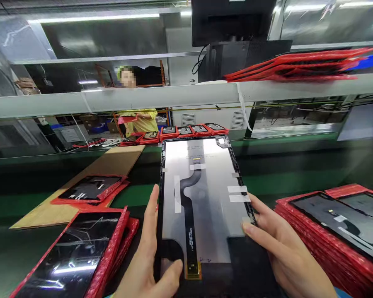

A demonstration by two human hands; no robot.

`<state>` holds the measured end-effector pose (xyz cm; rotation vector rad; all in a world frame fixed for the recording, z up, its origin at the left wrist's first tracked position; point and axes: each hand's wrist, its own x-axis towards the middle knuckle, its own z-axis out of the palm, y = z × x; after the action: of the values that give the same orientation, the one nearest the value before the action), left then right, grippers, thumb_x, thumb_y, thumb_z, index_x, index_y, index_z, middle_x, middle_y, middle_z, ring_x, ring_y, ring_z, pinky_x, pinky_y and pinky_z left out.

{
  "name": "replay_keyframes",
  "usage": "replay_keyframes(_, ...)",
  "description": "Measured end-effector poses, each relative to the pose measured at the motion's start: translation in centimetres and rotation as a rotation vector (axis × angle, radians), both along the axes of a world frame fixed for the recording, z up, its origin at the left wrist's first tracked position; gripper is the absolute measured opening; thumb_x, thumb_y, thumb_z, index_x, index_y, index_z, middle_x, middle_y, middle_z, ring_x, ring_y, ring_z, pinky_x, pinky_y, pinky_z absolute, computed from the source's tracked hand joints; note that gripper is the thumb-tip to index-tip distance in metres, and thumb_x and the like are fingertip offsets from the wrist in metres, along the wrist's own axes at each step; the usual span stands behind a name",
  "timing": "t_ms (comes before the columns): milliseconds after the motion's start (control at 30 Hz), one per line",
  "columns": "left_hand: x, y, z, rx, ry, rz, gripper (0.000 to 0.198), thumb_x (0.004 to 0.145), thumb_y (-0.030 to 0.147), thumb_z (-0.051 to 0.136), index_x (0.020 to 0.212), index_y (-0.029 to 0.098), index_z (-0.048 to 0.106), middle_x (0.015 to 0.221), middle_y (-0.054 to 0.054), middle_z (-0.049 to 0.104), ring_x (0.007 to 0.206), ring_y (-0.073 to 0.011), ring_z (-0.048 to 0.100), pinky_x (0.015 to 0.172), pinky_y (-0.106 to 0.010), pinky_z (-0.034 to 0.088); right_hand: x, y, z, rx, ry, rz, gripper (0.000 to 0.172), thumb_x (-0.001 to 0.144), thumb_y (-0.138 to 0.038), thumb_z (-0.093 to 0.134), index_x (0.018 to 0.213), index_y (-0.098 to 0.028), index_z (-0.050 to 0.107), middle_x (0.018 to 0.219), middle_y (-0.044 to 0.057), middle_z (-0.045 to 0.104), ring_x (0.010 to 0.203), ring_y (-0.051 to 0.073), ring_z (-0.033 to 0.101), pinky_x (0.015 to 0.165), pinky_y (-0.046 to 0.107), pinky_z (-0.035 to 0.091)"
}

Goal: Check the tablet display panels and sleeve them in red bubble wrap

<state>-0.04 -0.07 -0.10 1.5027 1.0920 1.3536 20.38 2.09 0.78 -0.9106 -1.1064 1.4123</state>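
A tablet screen panel [211, 207] is held up in front of me, its silver back facing me. A black flex cable [189, 219] runs down that back to a gold-edged connector near the bottom, and strips of white tape sit along the sides. My left hand [149, 256] grips the lower left edge, thumb on the back. At the right edge, my right hand [282, 248] pinches the frame between thumb and fingers. The panel's bottom end is dark and partly cut off by the picture's lower border.
Panels in red bubble wrap [108, 248] lie at left; others rest on a brown board [124, 159]. A tall red-wrapped stack [335, 240] stands at right. More panels [189, 130] line the far side. Red sleeves [298, 66] lie on the overhead shelf [161, 97]. A person in yellow [147, 120] is beyond.
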Motion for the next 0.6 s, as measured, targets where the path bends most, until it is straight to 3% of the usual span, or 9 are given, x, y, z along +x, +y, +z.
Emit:
replay_keyframes(133, 0.0, -0.1, -0.2, 0.064, -0.009, 0.007, 0.066, 0.088, 0.032, 0.048, 0.142, 0.051, 0.014, 0.151, 0.018, 0.027, 0.138, -0.0092, 0.023, 0.113, -0.022, 0.017, 0.3, -0.1, -0.5, 0.023, 0.031, -0.003, 0.058, 0.083, -0.033, 0.065, 0.136, -0.032, 0.043, 0.104, 0.003, 0.074, 0.097, 0.023, 0.067, 0.088, 0.035, 0.052)
replay_keyframes(267, 0.2, 0.1, 0.0, -0.011, -0.029, 0.034, 0.086, 0.077, 0.030, 0.065, 0.142, 0.052, 0.013, 0.143, 0.008, 0.044, 0.131, -0.0175, 0.041, 0.110, -0.033, 0.028, 0.2, -0.3, -0.5, 0.019, 0.046, 0.004, 0.058, 0.083, -0.032, 0.066, 0.136, -0.034, 0.043, 0.105, 0.003, 0.073, 0.099, 0.022, 0.066, 0.087, 0.034, 0.052)
replay_keyframes(400, 0.5, 0.4, -0.3, 0.017, -0.023, 0.063, 0.101, 0.066, 0.024, 0.076, 0.141, 0.051, 0.014, 0.149, 0.007, 0.036, 0.135, -0.0229, 0.033, 0.105, -0.036, 0.036, 0.2, -0.6, -0.5, 0.013, 0.019, 0.001, 0.062, 0.081, -0.036, 0.068, 0.137, -0.032, 0.042, 0.105, 0.005, 0.072, 0.097, 0.024, 0.066, 0.084, 0.035, 0.053)
replay_keyframes(533, 0.3, 1.1, -0.7, 0.055, 0.021, 0.129, 0.099, 0.062, 0.028, 0.079, 0.141, 0.047, 0.022, 0.152, 0.008, 0.029, 0.138, -0.0264, 0.023, 0.108, -0.040, 0.029, 0.3, -0.5, -1.3, 0.084, 0.049, 0.021, 0.057, 0.085, -0.031, 0.064, 0.137, -0.033, 0.042, 0.106, 0.004, 0.071, 0.098, 0.021, 0.065, 0.090, 0.036, 0.048)
replay_keyframes(600, 0.2, 1.6, -0.8, 0.034, 0.006, 0.123, 0.101, 0.060, 0.031, 0.080, 0.141, 0.046, 0.022, 0.152, 0.007, 0.027, 0.138, -0.0277, 0.024, 0.110, -0.043, 0.022, 0.4, -0.4, -1.7, 0.134, 0.122, 0.099, 0.054, 0.083, -0.027, 0.064, 0.134, -0.033, 0.046, 0.105, 0.003, 0.071, 0.098, 0.020, 0.065, 0.091, 0.035, 0.046)
